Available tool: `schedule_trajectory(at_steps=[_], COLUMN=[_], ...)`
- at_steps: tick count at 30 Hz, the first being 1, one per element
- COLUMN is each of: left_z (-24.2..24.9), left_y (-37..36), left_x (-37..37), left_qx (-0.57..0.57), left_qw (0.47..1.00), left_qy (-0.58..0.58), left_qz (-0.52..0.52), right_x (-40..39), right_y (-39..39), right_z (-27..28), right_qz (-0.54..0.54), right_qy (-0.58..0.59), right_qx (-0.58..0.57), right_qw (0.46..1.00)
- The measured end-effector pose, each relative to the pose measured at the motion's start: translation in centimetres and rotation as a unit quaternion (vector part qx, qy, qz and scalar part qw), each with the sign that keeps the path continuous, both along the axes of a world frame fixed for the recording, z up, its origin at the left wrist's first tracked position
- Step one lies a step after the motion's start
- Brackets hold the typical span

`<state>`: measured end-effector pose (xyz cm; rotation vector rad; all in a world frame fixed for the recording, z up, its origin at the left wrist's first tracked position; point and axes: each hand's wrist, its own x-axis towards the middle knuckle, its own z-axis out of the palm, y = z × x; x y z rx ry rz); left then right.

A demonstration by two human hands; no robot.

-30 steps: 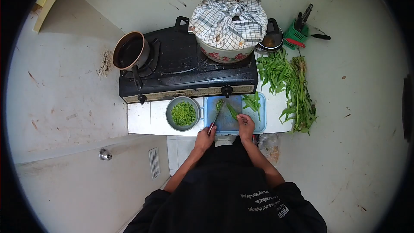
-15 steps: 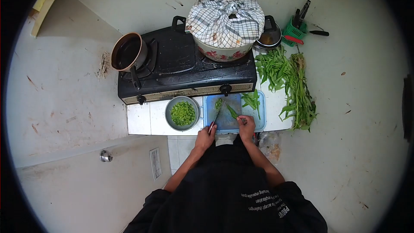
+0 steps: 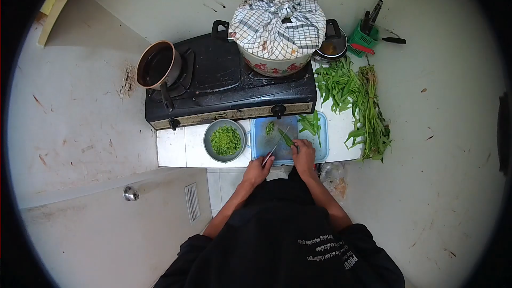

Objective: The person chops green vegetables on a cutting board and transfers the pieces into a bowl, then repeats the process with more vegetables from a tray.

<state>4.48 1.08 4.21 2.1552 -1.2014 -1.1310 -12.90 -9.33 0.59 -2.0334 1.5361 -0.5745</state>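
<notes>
My left hand (image 3: 257, 172) is closed around the handle of a knife (image 3: 281, 138), whose blade slants up and right over the blue tray (image 3: 324, 153). Close to the blade, my right hand (image 3: 304, 158) pinches a long green leaf (image 3: 286, 139) against the tray. A small heap of chopped greens (image 3: 270, 128) lies on the tray's left part. Several whole leaves (image 3: 310, 123) rest at its upper right. Left of the tray stands a grey bowl (image 3: 208, 151) with finely chopped greens (image 3: 225, 141) in it.
Behind the tray is a black two-burner stove (image 3: 218, 66). It bears a saucepan (image 3: 159, 65) and a large pot (image 3: 277, 65) under a checked cloth (image 3: 280, 24). Leafy stalks (image 3: 372, 112) lie on the right, below a green basket (image 3: 364, 37) of utensils.
The knife has moved right, away from the chopped heap and toward the leaf, its blade more slanted. My left hand has shifted slightly right; my right hand has edged up over the leaf.
</notes>
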Motion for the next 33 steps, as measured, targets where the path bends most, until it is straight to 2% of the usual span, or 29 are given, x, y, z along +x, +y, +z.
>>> schedule_trajectory(at_steps=[5,11,20,33], left_z=[-0.9,-1.5,-1.3,-0.9], left_y=[0.2,0.4,0.4,0.2], left_x=[-0.1,0.0,0.0,-0.1], left_qx=[0.035,0.025,0.025,0.025], left_qw=[0.999,0.999,0.999,0.999], left_qy=[-0.019,-0.015,-0.026,-0.024], left_qz=[-0.024,-0.023,-0.024,-0.02], right_x=[0.1,0.4,1.1,1.1], right_y=[-0.2,-0.9,-1.4,-1.2], right_z=[-0.5,-2.0,-1.1,-2.5], right_qz=[0.0,-0.015,0.003,0.009], right_qy=[0.006,-0.032,0.011,-0.016], right_qx=[0.002,0.049,0.021,0.006], right_qw=[1.0,0.998,1.0,1.0])
